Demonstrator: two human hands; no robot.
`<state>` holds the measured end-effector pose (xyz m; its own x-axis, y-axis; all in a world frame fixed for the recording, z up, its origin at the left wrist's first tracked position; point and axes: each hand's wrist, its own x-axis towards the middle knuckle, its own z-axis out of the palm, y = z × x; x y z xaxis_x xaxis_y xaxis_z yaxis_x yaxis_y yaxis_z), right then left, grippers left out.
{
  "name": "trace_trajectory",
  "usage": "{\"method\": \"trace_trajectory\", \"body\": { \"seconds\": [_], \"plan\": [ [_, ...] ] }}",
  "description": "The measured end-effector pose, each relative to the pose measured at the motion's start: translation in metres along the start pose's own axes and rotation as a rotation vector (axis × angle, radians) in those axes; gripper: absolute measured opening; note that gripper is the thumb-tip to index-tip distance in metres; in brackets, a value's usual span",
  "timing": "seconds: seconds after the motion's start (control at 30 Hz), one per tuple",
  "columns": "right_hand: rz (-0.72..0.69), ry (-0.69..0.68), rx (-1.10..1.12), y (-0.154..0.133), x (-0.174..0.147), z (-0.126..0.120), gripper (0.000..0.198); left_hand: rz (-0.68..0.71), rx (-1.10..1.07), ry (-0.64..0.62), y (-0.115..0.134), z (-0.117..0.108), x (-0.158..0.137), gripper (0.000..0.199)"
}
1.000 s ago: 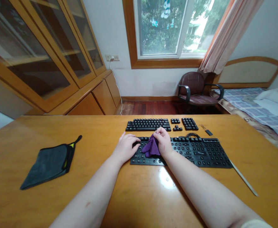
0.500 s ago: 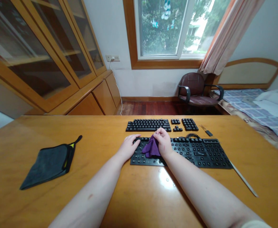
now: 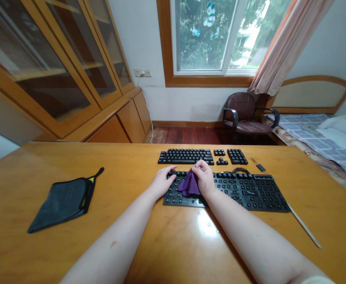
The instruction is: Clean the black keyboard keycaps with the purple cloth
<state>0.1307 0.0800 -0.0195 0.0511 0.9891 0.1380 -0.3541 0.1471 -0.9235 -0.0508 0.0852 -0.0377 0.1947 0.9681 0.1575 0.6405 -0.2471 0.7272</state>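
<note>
Glass-fronted wooden cabinets lean into view on the left, a window with a pink curtain stands beyond, and a dark red padded chair with black armrests sits beside a bed with a blue checked cover. Across the foreground runs a broad, glossy yellow-brown wooden desk.

On it lies a long black plastic keyboard base, most of its key positions bare of caps. The left hand rests at the base's left end, fingers loosely spread and thumb apart from them, with nothing visible in its grasp. The right hand has fingers and thumb drawn together on a soft purple cloth, which hangs in folds over the left part of the base; how firmly it presses is hidden.

Just behind, black keycaps are laid out in keyboard order, with a small black tool with thin wire prongs to their right. A folded dark grey cloth with black edging lies well apart on the left, and a thin pale strip reaches out from the base's right end.

My judgement is that the step in hand is wiping between the bare key positions. The next move seems to call for light pressure from the right fingertips, the left hand steadying the base.
</note>
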Motion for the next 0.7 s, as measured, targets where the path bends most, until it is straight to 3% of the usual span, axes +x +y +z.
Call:
{"method": "trace_trajectory", "body": {
  "seconds": [0.4, 0.53, 0.63, 0.7],
  "plan": [
    [-0.015, -0.025, -0.015, -0.002, -0.001, 0.000, 0.019, -0.038, -0.057, 0.023, 0.000, 0.001, 0.000, 0.034],
    [-0.021, -0.025, -0.037, -0.001, -0.001, -0.001, 0.018, -0.049, -0.169, 0.030, 0.000, 0.000, -0.001, 0.030],
    [-0.028, -0.029, -0.033, -0.001, -0.001, -0.001, 0.018, -0.116, -0.371, 0.114, -0.006, 0.000, 0.001, 0.024],
    [-0.030, -0.028, -0.034, -0.001, -0.001, 0.000, 0.019, -0.185, -0.519, 0.257, -0.014, 0.000, 0.006, 0.023]
  ]
}}
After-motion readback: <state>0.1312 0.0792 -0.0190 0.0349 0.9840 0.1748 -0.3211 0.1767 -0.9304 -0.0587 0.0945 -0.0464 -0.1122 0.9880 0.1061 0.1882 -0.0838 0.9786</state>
